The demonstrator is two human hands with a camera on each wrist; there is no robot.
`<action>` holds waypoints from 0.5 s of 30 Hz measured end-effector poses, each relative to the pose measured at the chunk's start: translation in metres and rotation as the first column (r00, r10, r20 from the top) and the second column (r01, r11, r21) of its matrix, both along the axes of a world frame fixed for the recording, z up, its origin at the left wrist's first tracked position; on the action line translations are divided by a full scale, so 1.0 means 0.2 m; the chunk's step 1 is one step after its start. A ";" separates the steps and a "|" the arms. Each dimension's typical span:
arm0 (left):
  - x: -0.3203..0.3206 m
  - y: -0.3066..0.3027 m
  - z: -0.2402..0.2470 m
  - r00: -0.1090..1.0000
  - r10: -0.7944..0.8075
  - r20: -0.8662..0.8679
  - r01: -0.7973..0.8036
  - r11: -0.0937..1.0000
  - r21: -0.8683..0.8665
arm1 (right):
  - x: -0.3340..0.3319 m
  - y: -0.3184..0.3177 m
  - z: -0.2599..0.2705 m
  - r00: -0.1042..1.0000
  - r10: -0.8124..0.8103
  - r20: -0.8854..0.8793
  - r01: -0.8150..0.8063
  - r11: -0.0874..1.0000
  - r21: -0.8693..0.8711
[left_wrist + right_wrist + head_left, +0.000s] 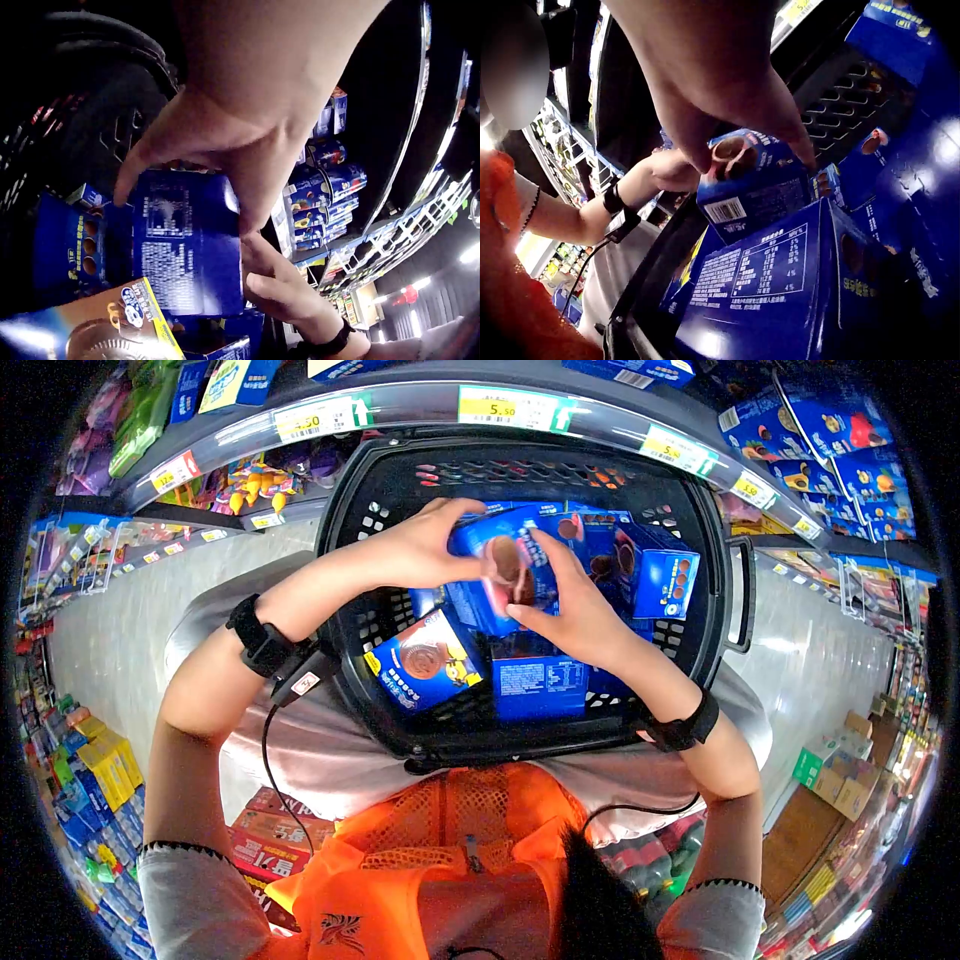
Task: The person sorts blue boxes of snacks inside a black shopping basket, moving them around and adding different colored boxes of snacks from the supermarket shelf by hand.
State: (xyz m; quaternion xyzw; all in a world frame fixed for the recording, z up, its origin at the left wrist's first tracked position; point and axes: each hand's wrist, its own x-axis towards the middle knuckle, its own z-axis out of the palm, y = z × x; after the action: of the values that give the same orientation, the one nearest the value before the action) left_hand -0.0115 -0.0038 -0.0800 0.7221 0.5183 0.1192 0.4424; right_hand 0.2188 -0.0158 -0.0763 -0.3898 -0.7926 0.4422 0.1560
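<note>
A black plastic basket point(450, 457), its walls pierced with slots, has blue cookie boxes inside. In its 8 o'clock part a blue-and-white cookie box point(425, 661) lies tilted, a round brown cookie printed on it. From 10 o'clock the left hand point(425, 547) grasps one side of a blue cookie box point(507, 565), thumb and fingers spread wide around it. That held box, glossy and rectangular, is tilted over the middle of the basket. At 6 o'clock lies a blue box with a nutrition table point(541, 686). From 4 o'clock the right hand point(585, 610) grasps the held box's other side, thumb and forefinger set well apart. Toward 2 o'clock is a blue box with three printed cookies point(664, 575)
</note>
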 end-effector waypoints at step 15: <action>-0.19 0.17 0.01 0.986 0.162 0.032 -0.135 0.905 -0.403 | 0.36 0.16 0.13 0.552 -0.435 0.711 0.013 0.857 0.514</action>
State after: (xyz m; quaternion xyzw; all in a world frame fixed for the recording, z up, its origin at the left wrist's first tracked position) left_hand -0.0499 0.0298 -0.0774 0.5709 0.5706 0.0676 0.5864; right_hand 0.2902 0.0168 -0.0495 -0.6006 -0.7956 -0.0059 -0.0789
